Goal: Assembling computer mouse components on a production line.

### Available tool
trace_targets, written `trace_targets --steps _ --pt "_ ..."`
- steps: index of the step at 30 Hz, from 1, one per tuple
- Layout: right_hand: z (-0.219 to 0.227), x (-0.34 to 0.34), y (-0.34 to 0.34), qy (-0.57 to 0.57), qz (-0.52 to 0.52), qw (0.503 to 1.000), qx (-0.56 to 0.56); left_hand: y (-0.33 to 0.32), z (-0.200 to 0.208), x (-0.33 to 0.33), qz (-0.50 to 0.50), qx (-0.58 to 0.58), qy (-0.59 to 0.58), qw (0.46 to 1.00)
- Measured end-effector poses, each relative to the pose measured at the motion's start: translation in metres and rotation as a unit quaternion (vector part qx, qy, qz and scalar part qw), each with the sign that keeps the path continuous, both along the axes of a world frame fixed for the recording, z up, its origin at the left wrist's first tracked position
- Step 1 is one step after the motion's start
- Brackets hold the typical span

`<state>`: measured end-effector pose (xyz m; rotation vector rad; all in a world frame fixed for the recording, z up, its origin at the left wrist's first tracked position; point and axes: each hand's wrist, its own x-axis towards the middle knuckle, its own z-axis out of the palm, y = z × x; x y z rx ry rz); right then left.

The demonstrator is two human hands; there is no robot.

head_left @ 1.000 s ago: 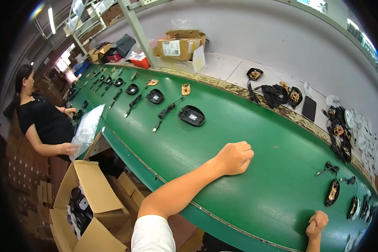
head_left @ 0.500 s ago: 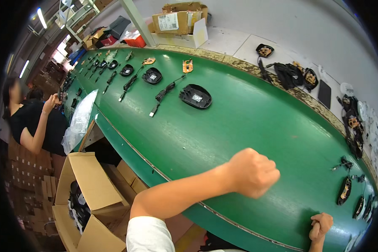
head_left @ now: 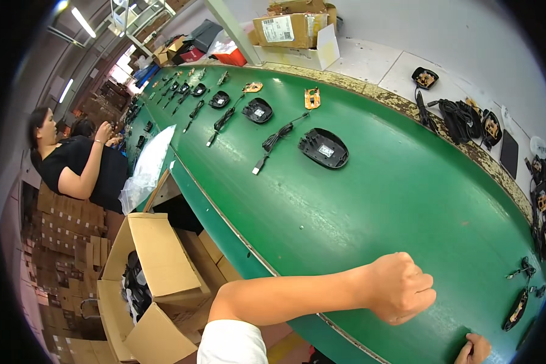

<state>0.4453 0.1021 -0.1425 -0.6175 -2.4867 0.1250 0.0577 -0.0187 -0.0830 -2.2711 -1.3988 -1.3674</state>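
My left hand is closed in a fist over the green work surface, its forearm crossing the near edge. Nothing sticks out of the fist. My right hand shows only in part at the lower right, with curled fingers and no object visible in it. Farther off, beyond my left fist, lies an open black computer mouse shell, hollow side up. Beside it are a coiled black USB cable and an orange circuit board. To the right of my hands lies a dark mouse part with its cable.
Similar shells, cables and boards line the far left surface. Black cables and parts lie on the back ledge. An open carton with black items stands at lower left. Another person works at the left, near a clear plastic bag.
The view has turned, so the scene sits farther right in the picture. My left fist has come nearer to me, and less of my right hand shows. Both hands stay closed.
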Motion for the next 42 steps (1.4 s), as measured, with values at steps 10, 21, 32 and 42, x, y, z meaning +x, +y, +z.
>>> trace_targets --steps 10,21,32,42 --pt "0.015 -0.016 0.003 -0.067 -0.073 0.983 -0.157 0.013 -0.006 0.018 -0.034 -0.069 0.002 0.997" --pt "0.003 -0.041 0.015 -0.075 -0.109 0.983 -0.127 0.022 -0.023 0.023 -0.057 -0.091 -0.012 0.994" --pt "-0.05 -0.045 0.054 -0.066 -0.104 0.985 -0.121 0.039 -0.063 0.012 -0.142 -0.063 -0.073 0.985" --pt "-0.061 -0.041 0.065 0.009 -0.136 0.987 -0.089 0.044 -0.048 0.066 0.174 0.075 -0.225 0.956"
